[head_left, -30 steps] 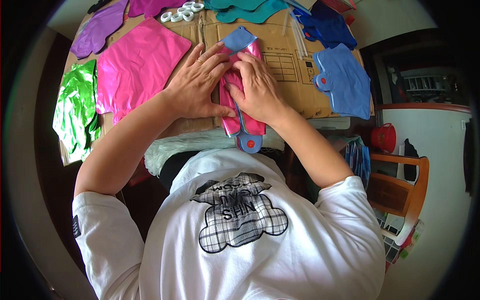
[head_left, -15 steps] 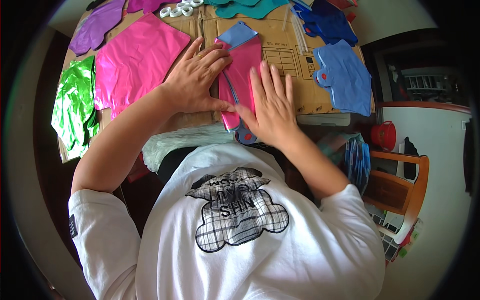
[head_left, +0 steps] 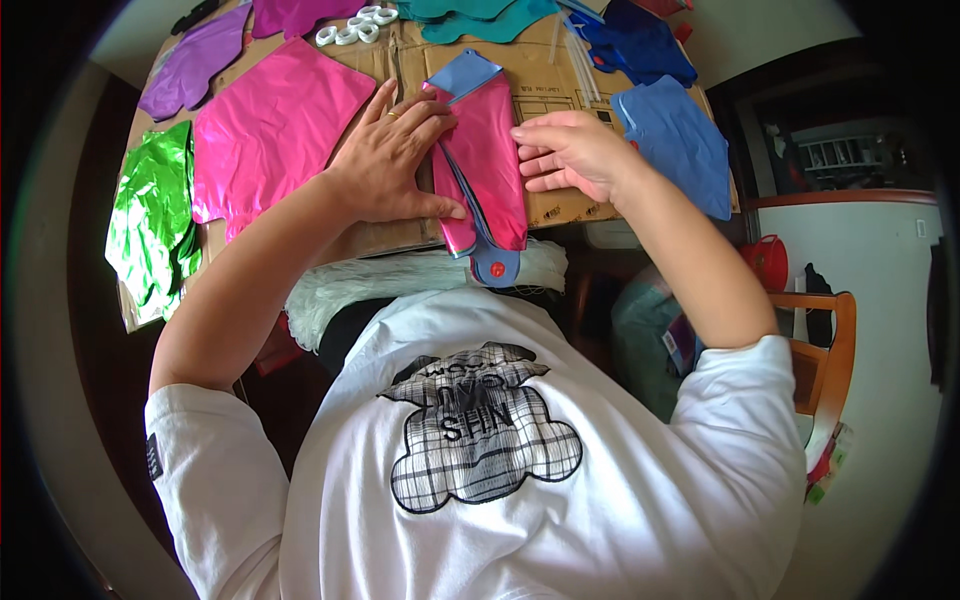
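A pink foil sheet [head_left: 487,165], like a flat, uninflated balloon, lies folded lengthwise over a blue foil piece [head_left: 470,74] on the cardboard. The blue shows at the far end, along the centre slit and as a near tab with a red dot [head_left: 497,269]. My left hand [head_left: 393,155], a ring on one finger, lies open on the pink foil's left side, fingers spread and thumb pointing to the slit. At the right edge of the foil, my right hand [head_left: 570,155] is turned sideways, its fingers loosely bent and slightly apart, fingertips beside the edge.
Flat foil pieces surround the work: pink [head_left: 275,130], green [head_left: 150,210], purple [head_left: 195,65], teal [head_left: 480,20], dark blue [head_left: 635,45] and light blue [head_left: 680,145]. White rings [head_left: 347,35] and clear straws [head_left: 580,60] lie farther back. White stringy material [head_left: 400,285] hangs at the near edge.
My right hand has lifted off the pink foil and moved right, turning from palm-down to sideways. The foil's right flap sits wider. My left hand stays nearly still.
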The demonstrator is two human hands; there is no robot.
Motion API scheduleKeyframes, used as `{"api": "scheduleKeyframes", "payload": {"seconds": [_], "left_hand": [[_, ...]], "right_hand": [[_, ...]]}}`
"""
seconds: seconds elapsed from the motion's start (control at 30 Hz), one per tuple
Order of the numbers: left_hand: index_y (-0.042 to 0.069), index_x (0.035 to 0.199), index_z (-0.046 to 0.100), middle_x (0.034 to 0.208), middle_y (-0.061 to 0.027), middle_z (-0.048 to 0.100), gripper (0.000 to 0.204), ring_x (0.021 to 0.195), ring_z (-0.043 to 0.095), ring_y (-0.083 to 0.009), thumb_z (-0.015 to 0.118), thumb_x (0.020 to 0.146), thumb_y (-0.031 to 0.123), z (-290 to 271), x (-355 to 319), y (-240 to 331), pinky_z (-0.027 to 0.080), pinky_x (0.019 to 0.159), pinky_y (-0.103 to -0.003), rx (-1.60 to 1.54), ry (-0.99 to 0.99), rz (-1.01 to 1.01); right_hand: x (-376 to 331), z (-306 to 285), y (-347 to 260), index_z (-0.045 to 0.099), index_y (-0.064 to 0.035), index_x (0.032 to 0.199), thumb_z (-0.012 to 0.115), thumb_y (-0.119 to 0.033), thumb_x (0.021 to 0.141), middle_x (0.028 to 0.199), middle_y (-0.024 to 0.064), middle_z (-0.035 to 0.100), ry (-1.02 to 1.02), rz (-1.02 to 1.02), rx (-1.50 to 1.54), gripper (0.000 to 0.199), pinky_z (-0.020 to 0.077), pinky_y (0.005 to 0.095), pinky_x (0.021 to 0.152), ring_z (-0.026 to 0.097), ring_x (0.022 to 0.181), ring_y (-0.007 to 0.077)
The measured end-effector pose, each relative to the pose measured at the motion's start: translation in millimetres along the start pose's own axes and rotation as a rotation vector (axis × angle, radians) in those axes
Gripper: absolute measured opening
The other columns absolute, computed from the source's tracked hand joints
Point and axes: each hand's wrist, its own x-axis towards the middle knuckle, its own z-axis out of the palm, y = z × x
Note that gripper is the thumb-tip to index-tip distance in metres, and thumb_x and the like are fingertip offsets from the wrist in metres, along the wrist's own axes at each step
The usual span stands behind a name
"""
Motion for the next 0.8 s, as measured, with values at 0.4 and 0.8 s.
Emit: {"api": "scheduleKeyframes", "payload": {"seconds": [0.4, 0.8], "left_hand": [[0.008, 0.133, 0.046, 0.134, -0.0086, 0.048, 0.095, 0.139, 0.033, -0.0264, 0.069, 0.065, 0.071, 6, -5, -4, 0.013, 0.117, -0.056, -0.009, 0.045, -0.011], [0.001, 0.132, 0.046, 0.118, -0.0094, 0.059, 0.058, 0.109, 0.060, -0.0179, 0.073, 0.087, 0.027, -26, -1, 12, 0.050, 0.092, -0.034, -1.673, 0.282, -0.510]], "right_hand": [[32, 32, -1, 0.069, -0.0044, 0.099, 0.071, -0.019, 0.085, 0.094, 0.0071, 0.070, -0.002, -0.025, -0.042, 0.021, 0.0519, 0.0306, 0.075, 0.066, 0.084, 0.0159], [-5, 33, 5, 0.068, -0.0008, 0.101, 0.068, -0.009, 0.087, 0.094, 0.0065, 0.071, -0.089, -0.481, 0.363, 0.017, 0.0533, 0.0263, 0.076, 0.067, 0.082, 0.0124]]}}
